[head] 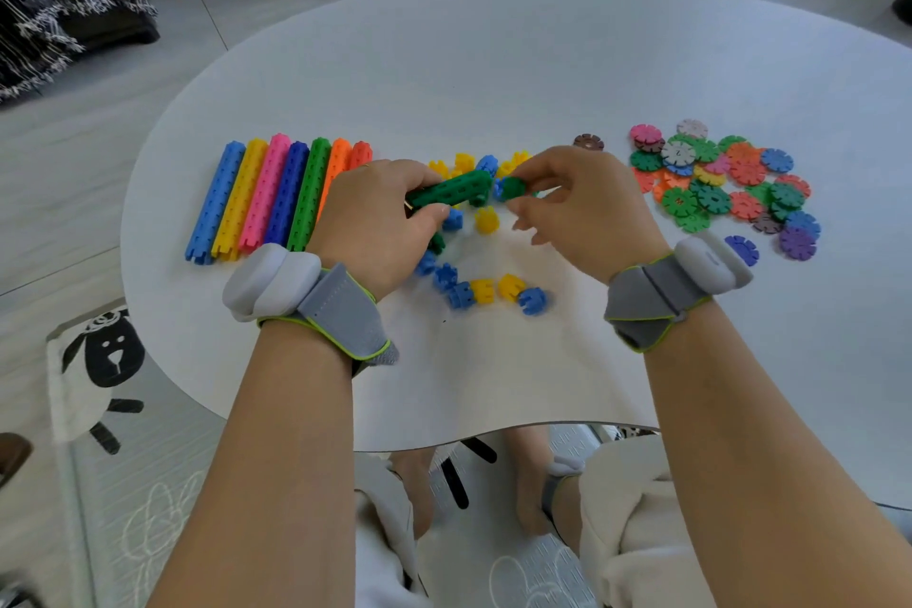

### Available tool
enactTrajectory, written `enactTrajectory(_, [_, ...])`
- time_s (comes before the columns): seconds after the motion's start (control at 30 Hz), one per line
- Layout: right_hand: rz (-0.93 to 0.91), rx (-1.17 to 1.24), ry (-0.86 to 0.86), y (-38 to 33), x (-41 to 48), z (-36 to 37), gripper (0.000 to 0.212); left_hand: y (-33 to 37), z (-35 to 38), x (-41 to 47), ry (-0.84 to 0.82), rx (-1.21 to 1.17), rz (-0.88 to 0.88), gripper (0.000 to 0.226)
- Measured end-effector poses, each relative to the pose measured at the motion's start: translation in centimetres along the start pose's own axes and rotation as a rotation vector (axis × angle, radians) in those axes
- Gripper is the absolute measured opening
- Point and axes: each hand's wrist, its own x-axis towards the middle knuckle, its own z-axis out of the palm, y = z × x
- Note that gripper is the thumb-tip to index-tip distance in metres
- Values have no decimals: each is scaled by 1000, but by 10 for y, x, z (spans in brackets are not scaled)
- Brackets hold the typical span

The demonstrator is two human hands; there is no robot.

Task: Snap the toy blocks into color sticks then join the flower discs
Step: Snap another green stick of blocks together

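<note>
My left hand [382, 220] grips a short dark green stick of snapped blocks [451, 190], held level above the table. Just off the stick's right end, my right hand [575, 198] pinches a single green block [513, 187]. Several finished sticks [276, 198] in blue, yellow, pink, dark blue, green and orange lie side by side at the left. Loose blue and yellow blocks [486, 291] are scattered under and between my hands. A heap of flower discs [720, 178] in many colours lies at the right.
The white rounded table [493, 79] has its front edge close to my lap. A single brown disc [588, 142] lies apart from the heap, and a blue disc [741, 249] sits by my right wrist. Both wrists wear grey straps with white pods.
</note>
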Motion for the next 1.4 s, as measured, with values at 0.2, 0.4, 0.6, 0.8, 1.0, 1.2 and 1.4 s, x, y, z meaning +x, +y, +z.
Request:
enactTrajectory(0.2, [42, 314, -46, 2, 0, -4, 31, 7, 1, -2, -13, -56, 24, 27])
enactTrajectory(0.4, [55, 507, -84, -2, -4, -6, 26, 6, 1, -2, 0, -77, 15, 26])
enactTrajectory(0.6, [122, 697, -71, -6, -6, -4, 15, 6, 1, -2, 10, -76, 31, 25])
enactTrajectory(0.8, [132, 786, -95, -4, -3, -5, 18, 7, 2, -2, 32, -101, 54, 25])
enactTrajectory(1.0, [118, 822, -100, -4, -3, -3, 20, 4, 2, -1, 28, -117, 77, 26])
enactTrajectory(1.2, [121, 823, -116, -4, -3, -2, 18, 3, 3, -1, 33, -135, 82, 26])
enactTrajectory(1.4, [129, 775, -149, -11, -7, 4, 23, -3, -1, 0, 45, -103, 31, 25])
